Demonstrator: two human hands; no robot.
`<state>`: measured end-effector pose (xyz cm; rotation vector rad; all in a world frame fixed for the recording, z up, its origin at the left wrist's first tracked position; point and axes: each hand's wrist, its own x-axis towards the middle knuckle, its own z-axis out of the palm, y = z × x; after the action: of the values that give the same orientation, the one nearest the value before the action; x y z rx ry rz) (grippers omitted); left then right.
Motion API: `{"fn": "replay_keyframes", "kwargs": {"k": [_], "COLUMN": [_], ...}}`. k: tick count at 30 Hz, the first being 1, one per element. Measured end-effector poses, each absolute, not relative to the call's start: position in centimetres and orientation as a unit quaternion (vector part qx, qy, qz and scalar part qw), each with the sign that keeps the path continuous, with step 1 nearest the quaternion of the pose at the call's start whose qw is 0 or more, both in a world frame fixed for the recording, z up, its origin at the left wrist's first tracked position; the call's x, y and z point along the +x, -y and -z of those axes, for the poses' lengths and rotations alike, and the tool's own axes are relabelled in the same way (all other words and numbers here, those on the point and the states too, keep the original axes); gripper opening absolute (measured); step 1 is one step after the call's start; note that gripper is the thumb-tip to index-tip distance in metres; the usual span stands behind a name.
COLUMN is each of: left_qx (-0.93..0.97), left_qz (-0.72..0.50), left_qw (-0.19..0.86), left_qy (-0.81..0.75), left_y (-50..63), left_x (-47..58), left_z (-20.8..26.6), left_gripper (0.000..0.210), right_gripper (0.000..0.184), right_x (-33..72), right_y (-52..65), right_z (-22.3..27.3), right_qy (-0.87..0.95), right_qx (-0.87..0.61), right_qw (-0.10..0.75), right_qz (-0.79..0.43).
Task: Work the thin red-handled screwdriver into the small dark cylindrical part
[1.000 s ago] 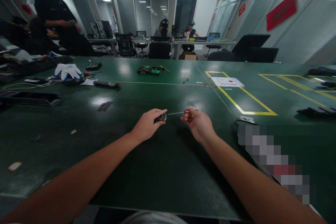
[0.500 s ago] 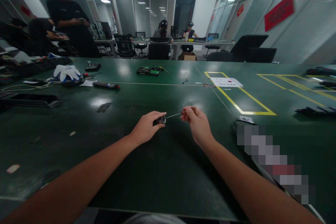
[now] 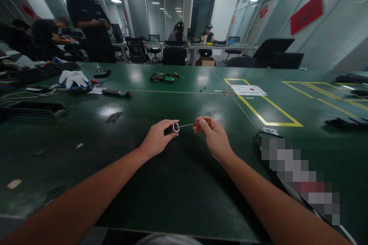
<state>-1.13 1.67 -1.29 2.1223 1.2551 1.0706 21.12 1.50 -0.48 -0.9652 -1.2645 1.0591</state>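
My left hand (image 3: pixel 156 138) is closed around a short dark cylinder (image 3: pixel 175 127) with a bright ring at its end. That end faces right and partly toward me. My right hand (image 3: pixel 215 134) pinches a thin metal rod (image 3: pixel 186 125), like a screwdriver shaft. A little red shows where my fingers grip it; the rest of that end is hidden in my hand. The rod's far tip reaches the cylinder's open end; whether it touches the inside, I cannot tell. Both hands are held above the green table (image 3: pixel 178 191).
At the left lie white gloves (image 3: pixel 73 79), a dark pen-like tool (image 3: pixel 116 93) and a black tray (image 3: pixel 34 109). An opened circuit-board device (image 3: pixel 163 77) lies further back. White paper (image 3: pixel 248 90) overlaps a yellow taped outline (image 3: pixel 283 123). A person (image 3: pixel 90 23) stands beyond the table.
Both hands have shifted slightly left, and the cylinder's ringed end has turned more toward me. The rod still points at it. The standing person has moved to the right.
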Motion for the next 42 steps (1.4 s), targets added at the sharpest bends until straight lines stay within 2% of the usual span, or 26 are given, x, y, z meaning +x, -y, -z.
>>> {"fn": "replay_keyframes", "kwargs": {"k": [6,9,14,17,21,24,29,35,42], "left_qx": [0.771,0.775,0.773,0.773,0.805,0.828,0.823,0.8,0.781], "left_qz": [-0.389,-0.388,-0.382,-0.37,-0.357,-0.337,-0.303,-0.312,-0.325], "left_qw": [0.219,0.22,0.229,0.227,0.19,0.169,0.203,0.224,0.239], "left_qy": [-0.454,-0.447,-0.452,-0.462,-0.434,-0.414,-0.436,-0.461,-0.477], "left_y": [-1.6,-1.7,-1.5,-1.4,-1.4,-1.7,-2.0,-1.9,-1.9], "left_x": [-1.1,-1.2,-1.1,-0.8,-0.3,-0.3,-0.7,-0.7,-0.4], "left_z": [1.2,1.3,1.2,1.0,0.7,0.8,1.3,1.5,1.6], "left_gripper": [0.045,0.045,0.045,0.046,0.048,0.049,0.05,0.054,0.036], "right_gripper": [0.025,0.032,0.023,0.026,0.027,0.022,0.018,0.028,0.028], "right_x": [20.9,20.8,20.6,20.6,21.3,22.2,22.6,22.0,21.4], "right_y": [-0.4,0.1,0.2,-0.3,-1.6,-2.5,-3.0,-2.6,-1.2], "right_z": [-0.5,-1.0,-0.9,-0.2,0.6,0.9,1.2,1.2,-0.2], "right_qy": [0.574,0.599,0.587,0.579,0.444,0.327,0.333,0.462,0.613], "right_qx": [-0.395,-0.411,-0.428,-0.436,-0.443,-0.438,-0.466,-0.473,-0.471], "right_qw": [0.563,0.552,0.569,0.57,0.601,0.578,0.609,0.593,0.537], "right_qz": [-0.444,-0.409,-0.385,-0.387,-0.495,-0.606,-0.549,-0.46,-0.338]}}
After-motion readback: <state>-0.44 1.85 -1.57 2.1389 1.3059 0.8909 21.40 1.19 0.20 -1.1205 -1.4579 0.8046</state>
